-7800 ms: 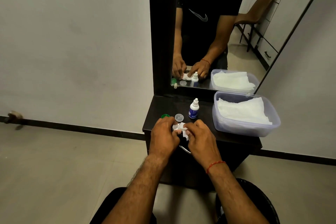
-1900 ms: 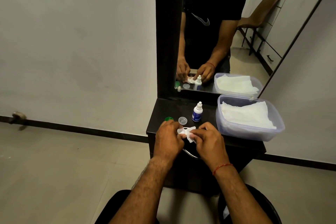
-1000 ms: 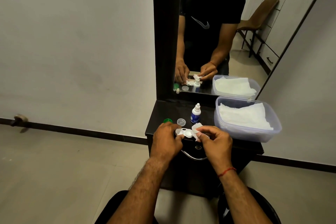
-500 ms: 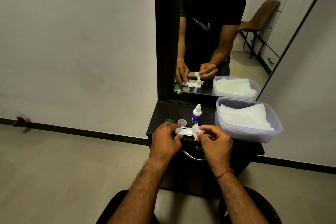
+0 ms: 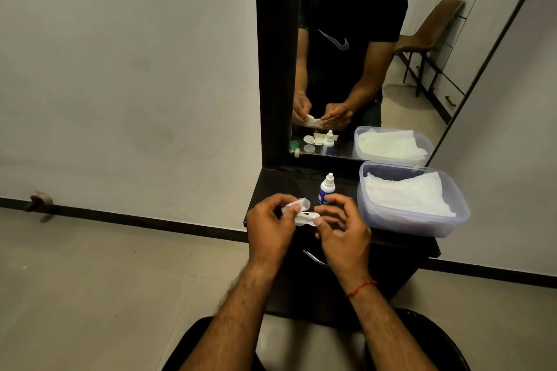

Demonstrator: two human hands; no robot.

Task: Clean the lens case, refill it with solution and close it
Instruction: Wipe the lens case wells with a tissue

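Note:
The white lens case [image 5: 307, 216] is held level between my two hands, just above the front edge of the dark dresser top [image 5: 391, 239]. My left hand [image 5: 269, 224] pinches its left end, with a white scrap of tissue [image 5: 290, 205] under the fingers. My right hand [image 5: 342, 227] touches the case's right end with thumb and fingertip, the other fingers spread. A clear round cap [image 5: 305, 203] lies on the top behind the case. The small white solution bottle [image 5: 326, 190] with a blue label stands upright behind my hands.
A clear plastic container [image 5: 407, 221] filled with white tissues sits at the right of the dresser top. The mirror [image 5: 361, 69] rises behind and reflects the scene. A metal drawer handle [image 5: 313, 259] is below my hands. Tiled floor lies to the left.
The tissue scrap has passed from my right hand's fingers to my left hand's side. The case now sits between both hands, and my right fingers have spread apart.

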